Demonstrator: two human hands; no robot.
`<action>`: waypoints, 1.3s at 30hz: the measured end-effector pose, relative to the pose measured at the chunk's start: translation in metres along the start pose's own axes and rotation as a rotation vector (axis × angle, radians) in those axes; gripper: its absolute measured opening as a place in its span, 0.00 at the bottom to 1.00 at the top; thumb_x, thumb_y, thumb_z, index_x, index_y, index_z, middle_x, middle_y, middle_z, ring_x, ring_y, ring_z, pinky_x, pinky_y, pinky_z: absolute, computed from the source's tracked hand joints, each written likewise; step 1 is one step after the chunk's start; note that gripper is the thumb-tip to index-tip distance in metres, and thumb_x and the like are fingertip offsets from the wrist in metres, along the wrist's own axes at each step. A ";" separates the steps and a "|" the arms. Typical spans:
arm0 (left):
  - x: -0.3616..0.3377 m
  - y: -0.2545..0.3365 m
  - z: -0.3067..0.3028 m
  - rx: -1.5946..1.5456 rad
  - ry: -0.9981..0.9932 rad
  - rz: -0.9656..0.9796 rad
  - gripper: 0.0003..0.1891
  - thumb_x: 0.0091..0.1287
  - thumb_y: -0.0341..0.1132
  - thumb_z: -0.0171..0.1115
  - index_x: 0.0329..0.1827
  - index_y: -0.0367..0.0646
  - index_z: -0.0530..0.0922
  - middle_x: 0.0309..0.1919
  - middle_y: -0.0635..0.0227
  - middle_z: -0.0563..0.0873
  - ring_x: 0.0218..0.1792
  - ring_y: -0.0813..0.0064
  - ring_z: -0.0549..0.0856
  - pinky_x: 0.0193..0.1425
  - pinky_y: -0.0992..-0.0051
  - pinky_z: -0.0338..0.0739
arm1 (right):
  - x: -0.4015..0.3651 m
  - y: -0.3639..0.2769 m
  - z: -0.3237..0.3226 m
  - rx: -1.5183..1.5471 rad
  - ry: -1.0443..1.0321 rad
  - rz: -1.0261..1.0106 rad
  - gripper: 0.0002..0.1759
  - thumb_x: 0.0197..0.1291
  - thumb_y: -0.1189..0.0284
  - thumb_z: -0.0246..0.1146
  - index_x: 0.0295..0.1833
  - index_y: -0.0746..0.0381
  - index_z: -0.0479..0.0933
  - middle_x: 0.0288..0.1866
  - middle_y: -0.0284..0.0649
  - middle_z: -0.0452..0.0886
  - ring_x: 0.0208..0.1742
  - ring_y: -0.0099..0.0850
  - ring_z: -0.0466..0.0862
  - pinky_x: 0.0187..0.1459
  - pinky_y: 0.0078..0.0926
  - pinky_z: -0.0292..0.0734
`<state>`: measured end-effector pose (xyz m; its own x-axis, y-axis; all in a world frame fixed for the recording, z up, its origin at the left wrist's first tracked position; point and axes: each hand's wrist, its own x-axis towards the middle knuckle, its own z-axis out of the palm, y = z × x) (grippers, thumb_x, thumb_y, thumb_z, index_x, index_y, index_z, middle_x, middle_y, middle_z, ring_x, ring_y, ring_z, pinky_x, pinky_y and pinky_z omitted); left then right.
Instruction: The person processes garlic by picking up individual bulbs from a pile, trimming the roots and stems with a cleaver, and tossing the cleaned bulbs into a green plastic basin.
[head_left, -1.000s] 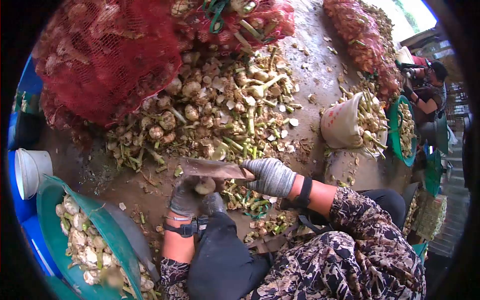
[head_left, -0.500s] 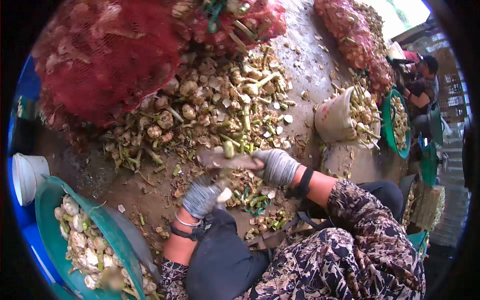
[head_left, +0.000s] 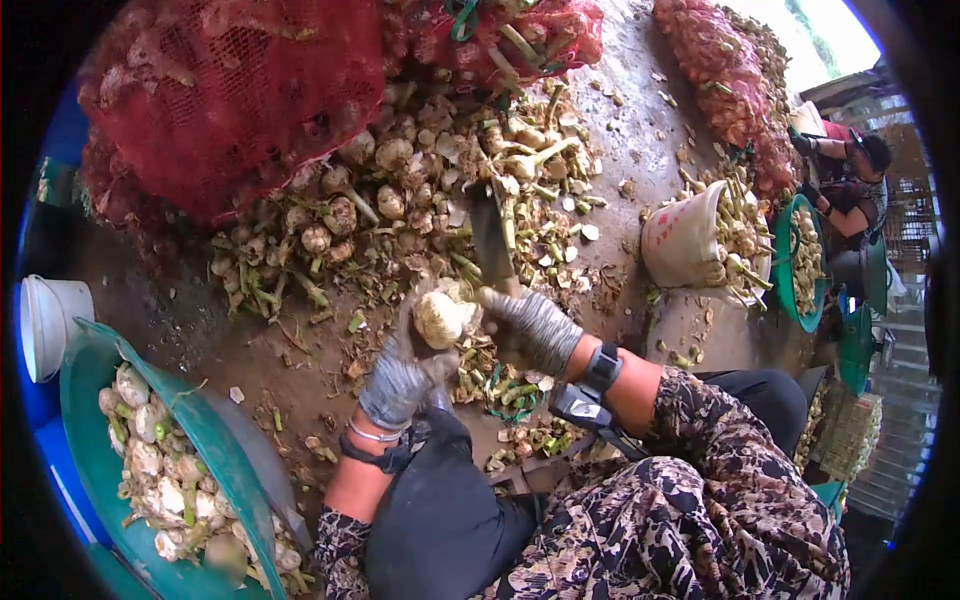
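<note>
My left hand [head_left: 398,375], in a grey knit glove, is closed around a pale garlic bulb [head_left: 440,318]. Its fingers wrap the bulb from below and from the side. Right beside it, my gloved right hand [head_left: 540,332] grips a knife [head_left: 491,240] whose wide dark blade points away from me. The fingertips of the right hand are close to the bulb's right side. Beyond both hands spreads a heap of garlic bulbs [head_left: 315,238] with cut stems and loose skins.
Red mesh sacks [head_left: 240,100] of garlic stand behind the heap. At the lower left is a green tub [head_left: 180,400] of trimmed bulbs, near a white bucket [head_left: 55,325]. To the right stand a stem-filled pail [head_left: 685,240] and a green basin [head_left: 784,262], with another person [head_left: 850,190] beyond.
The knife has swung from lying crosswise in front of me to pointing away. My left hand has risen slightly, and the garlic bulb in it now shows clearly.
</note>
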<state>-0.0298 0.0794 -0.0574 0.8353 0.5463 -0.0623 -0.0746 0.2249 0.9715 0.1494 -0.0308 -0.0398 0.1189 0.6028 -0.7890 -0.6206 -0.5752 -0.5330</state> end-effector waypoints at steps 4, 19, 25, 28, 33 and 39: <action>0.008 -0.014 -0.008 0.097 0.012 0.031 0.47 0.63 0.57 0.68 0.78 0.45 0.53 0.67 0.62 0.71 0.62 0.67 0.76 0.68 0.67 0.72 | -0.007 0.013 0.016 -0.189 -0.050 0.076 0.26 0.64 0.43 0.62 0.37 0.58 0.77 0.19 0.28 0.71 0.16 0.22 0.68 0.17 0.24 0.62; -0.010 -0.064 -0.021 -0.072 0.015 -0.180 0.29 0.73 0.42 0.58 0.73 0.41 0.62 0.65 0.61 0.74 0.61 0.69 0.77 0.69 0.66 0.71 | -0.048 -0.035 -0.005 -1.591 -0.129 -0.695 0.13 0.53 0.69 0.65 0.44 0.54 0.75 0.31 0.43 0.79 0.34 0.48 0.83 0.33 0.43 0.77; -0.004 -0.069 -0.013 -0.199 -0.036 -0.266 0.24 0.74 0.37 0.57 0.71 0.42 0.68 0.65 0.63 0.75 0.61 0.72 0.77 0.69 0.65 0.72 | -0.043 -0.026 -0.009 -1.630 -0.109 -0.658 0.12 0.52 0.70 0.64 0.43 0.55 0.75 0.29 0.45 0.79 0.33 0.49 0.83 0.33 0.45 0.76; -0.011 -0.097 -0.007 -0.371 -0.047 -0.184 0.24 0.72 0.30 0.58 0.71 0.43 0.67 0.61 0.65 0.78 0.59 0.72 0.79 0.66 0.68 0.75 | -0.037 -0.023 -0.016 -1.616 -0.103 -0.623 0.13 0.50 0.70 0.64 0.43 0.55 0.75 0.29 0.45 0.80 0.34 0.49 0.84 0.34 0.44 0.77; -0.016 -0.081 -0.023 0.214 -0.261 0.081 0.27 0.70 0.27 0.61 0.71 0.43 0.66 0.58 0.62 0.80 0.59 0.70 0.81 0.66 0.69 0.76 | -0.016 -0.004 -0.034 -1.644 0.032 -0.682 0.09 0.54 0.70 0.61 0.42 0.54 0.78 0.28 0.43 0.81 0.30 0.47 0.84 0.30 0.46 0.77; -0.011 0.044 0.012 0.216 0.150 -0.065 0.29 0.53 0.27 0.74 0.58 0.42 0.72 0.45 0.64 0.83 0.46 0.72 0.83 0.48 0.69 0.82 | 0.033 0.018 -0.136 -1.464 0.495 -0.431 0.09 0.62 0.63 0.59 0.43 0.55 0.77 0.33 0.49 0.84 0.34 0.52 0.84 0.35 0.48 0.77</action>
<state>-0.0354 0.0738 -0.0117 0.7433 0.6533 -0.1438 0.1079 0.0950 0.9896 0.2479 -0.0964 -0.1173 0.4880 0.7901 -0.3710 0.7304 -0.6023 -0.3220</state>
